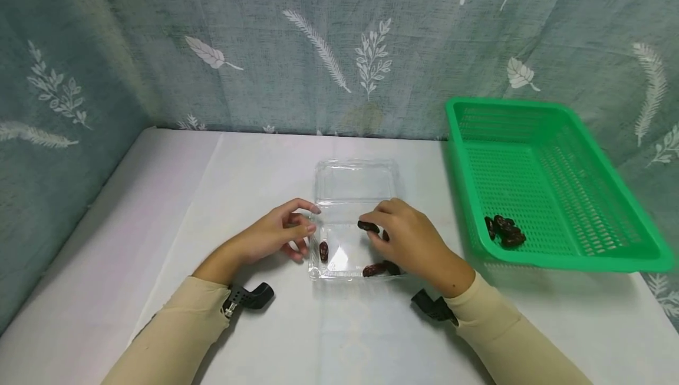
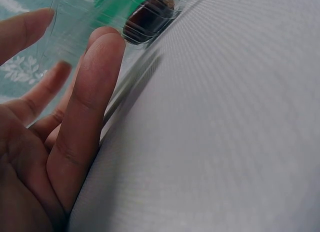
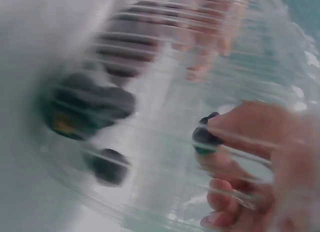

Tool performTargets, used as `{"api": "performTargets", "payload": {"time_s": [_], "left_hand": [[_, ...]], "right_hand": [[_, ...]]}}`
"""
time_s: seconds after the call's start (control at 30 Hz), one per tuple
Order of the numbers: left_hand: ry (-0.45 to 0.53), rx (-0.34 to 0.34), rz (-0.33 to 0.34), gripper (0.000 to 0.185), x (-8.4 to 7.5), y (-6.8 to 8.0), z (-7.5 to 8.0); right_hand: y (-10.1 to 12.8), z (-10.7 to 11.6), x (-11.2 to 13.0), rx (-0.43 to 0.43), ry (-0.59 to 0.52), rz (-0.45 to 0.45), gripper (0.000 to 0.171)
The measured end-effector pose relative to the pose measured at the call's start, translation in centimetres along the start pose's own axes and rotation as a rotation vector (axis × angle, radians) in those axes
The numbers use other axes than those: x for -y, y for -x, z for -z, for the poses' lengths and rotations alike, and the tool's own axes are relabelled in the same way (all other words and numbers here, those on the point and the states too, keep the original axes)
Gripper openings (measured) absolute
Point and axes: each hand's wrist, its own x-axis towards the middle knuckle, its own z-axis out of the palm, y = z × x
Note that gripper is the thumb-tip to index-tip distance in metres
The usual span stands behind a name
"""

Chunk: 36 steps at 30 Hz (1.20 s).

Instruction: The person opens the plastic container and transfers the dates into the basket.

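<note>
Clear plastic box (image 1: 354, 196) sits open at table centre, lid flipped back toward the curtain. Right hand (image 1: 411, 240) is over the box's right half, fingertips pinching one dark date (image 1: 368, 226) just above the tray floor. Right wrist view is badly blurred, but the date (image 3: 205, 137) shows at the fingertips (image 3: 235, 124), seen through ribbed plastic. More dates in the tray: one (image 1: 323, 250) near the left wall, another (image 1: 373, 269) at the front edge, partly under the right hand.

Left hand (image 1: 276, 234) rests at the box's left edge, fingers loosely spread and bent, holding nothing; fingertips touch or nearly touch the wall, cannot tell which. Left wrist view has the fingers (image 2: 95, 87) against the clear wall with a date (image 2: 149, 19) visible behind it.

Green basket (image 1: 594, 214) stands to the right of the box, well apart from it, with a small pile of dates (image 1: 505, 230) in its near-left corner. White cloth (image 1: 159, 255) covers the table; leaf-print curtain (image 1: 318, 49) behind. Beige sleeves on both arms, a black camera mount (image 1: 249, 298) at each wrist.
</note>
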Motion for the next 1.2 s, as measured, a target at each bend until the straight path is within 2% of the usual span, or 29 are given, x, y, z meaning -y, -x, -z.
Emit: {"api": "performTargets", "payload": {"time_s": [0.23, 0.47, 0.77, 0.97, 1.2], "left_hand": [[-0.014, -0.009, -0.004, 0.048, 0.6, 0.1, 0.4], [-0.019, -0.016, 0.0, 0.047, 1.2, 0.3, 0.3], [-0.004, 0.001, -0.015, 0.048, 1.0, 0.0, -0.1], [-0.009, 0.003, -0.013, 0.048, 0.8, -0.2, 0.0], [-0.022, -0.003, -0.014, 0.048, 0.8, -0.2, 0.1]], "right_hand": [[0.0, 1.4, 0.5, -0.124, -0.034, 0.07, 0.02], [0.3, 2.5, 1.2, -0.207, -0.112, 0.12, 0.023], [0.9, 4.4, 1.1, -0.382, -0.171, 0.195, 0.031], [1.1, 5.6, 0.5, -0.451, -0.188, 0.205, 0.032], [1.4, 6.7, -0.1, -0.495, -0.165, 0.157, 0.03]]}}
